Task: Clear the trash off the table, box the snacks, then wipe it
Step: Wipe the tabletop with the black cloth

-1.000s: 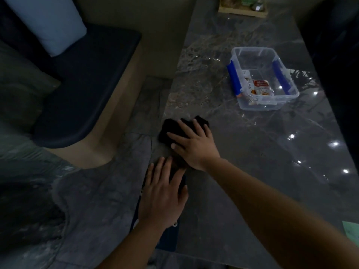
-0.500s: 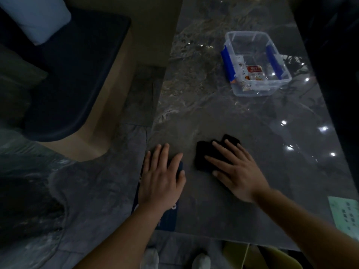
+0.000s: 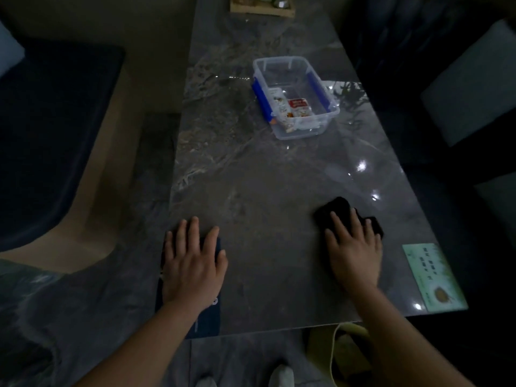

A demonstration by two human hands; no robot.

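Note:
My right hand (image 3: 354, 254) presses flat on a black cloth (image 3: 339, 212) at the near right of the dark marble table (image 3: 265, 174). Most of the cloth shows beyond my fingertips. My left hand (image 3: 192, 261) lies flat, fingers spread, on a dark blue flat object (image 3: 209, 317) at the table's near left corner. A clear plastic box (image 3: 296, 96) with blue latches stands at the far middle, with snack packets (image 3: 290, 108) inside it.
A green card (image 3: 431, 276) lies at the near right corner. A wooden tray (image 3: 262, 5) with items sits at the far end. A dark bench seat (image 3: 47, 129) runs along the left, dark chairs (image 3: 460, 88) on the right. My feet show below the table edge.
My right hand has slid the black cloth from the near left of the table across to the near right. My left hand has stayed on the blue object.

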